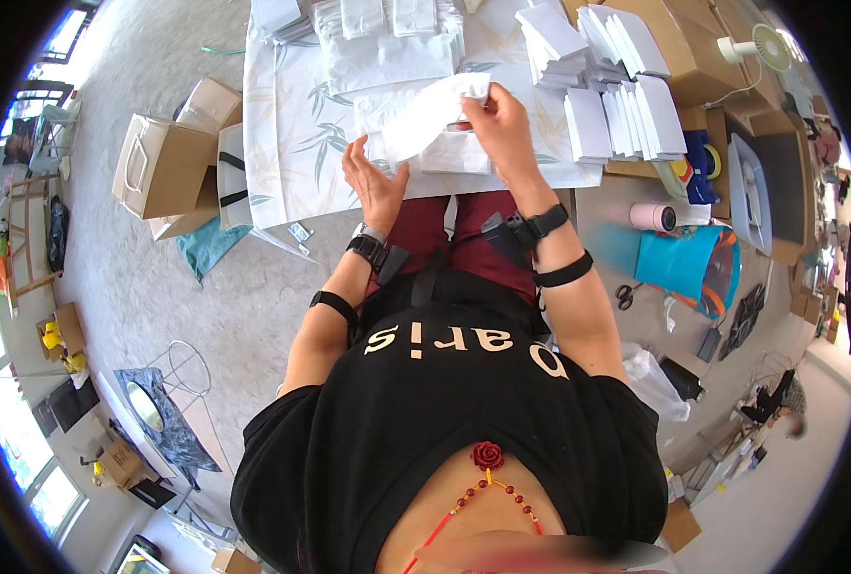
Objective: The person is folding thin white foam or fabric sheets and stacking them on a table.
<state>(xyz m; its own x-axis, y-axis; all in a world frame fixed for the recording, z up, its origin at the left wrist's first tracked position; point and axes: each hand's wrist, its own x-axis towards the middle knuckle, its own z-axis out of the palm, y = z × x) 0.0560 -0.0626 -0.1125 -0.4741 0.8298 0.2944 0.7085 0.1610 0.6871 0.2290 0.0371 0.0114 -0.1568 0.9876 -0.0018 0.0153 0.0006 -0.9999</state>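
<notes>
Between the thumb and fingers of my right hand is the right end of a thin white sheet. It is lifted and curves down to the left; whether it is paper or a plastic bag I cannot tell. My left hand is open at the near left of the sheet, fingers apart and pointing up. Under and just behind the sheet lie white, partly see-through pieces on the table. Farther back is a pile of clear plastic bags with smaller white pieces on top.
A leaf-patterned cloth covers the table. Stacks of white folded packets stand at its right, beside cardboard boxes and a small fan. A pink cup and a turquoise bag are nearer right. Boxes sit left.
</notes>
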